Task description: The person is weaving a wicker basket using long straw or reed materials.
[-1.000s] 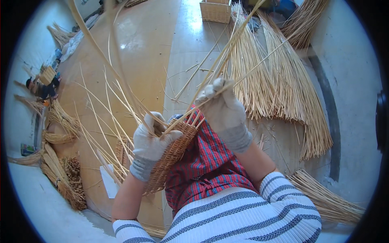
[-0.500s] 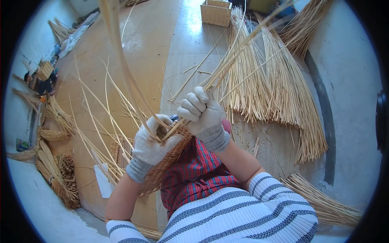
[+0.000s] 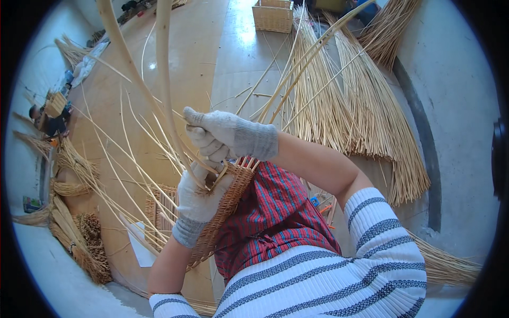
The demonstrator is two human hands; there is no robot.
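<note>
My gloved left hand (image 3: 201,204) grips the rim of a brown woven basket (image 3: 230,201), with pale willow rods (image 3: 124,47) rising from between its fingers. My gloved right hand (image 3: 217,138) is just above it, fingers curled against the rods at the basket's top corner. Exactly what they hold there is partly hidden by the glove. The basket rests against a red plaid cloth (image 3: 275,217) over my lap, and short stakes (image 3: 249,161) stick up from its edge.
Long willow bundles (image 3: 371,122) lie at right below a wicker box (image 3: 273,16). Left of my hands is another woven piece (image 3: 156,204) with splayed rods, beside a white sheet (image 3: 140,246). Another person (image 3: 50,119) is at far left. Blue and orange objects (image 3: 321,206) lie by my right arm.
My right hand has swung left from upright rods on the right to above my left hand, turning sideways. The thick rods over the left hand have shifted.
</note>
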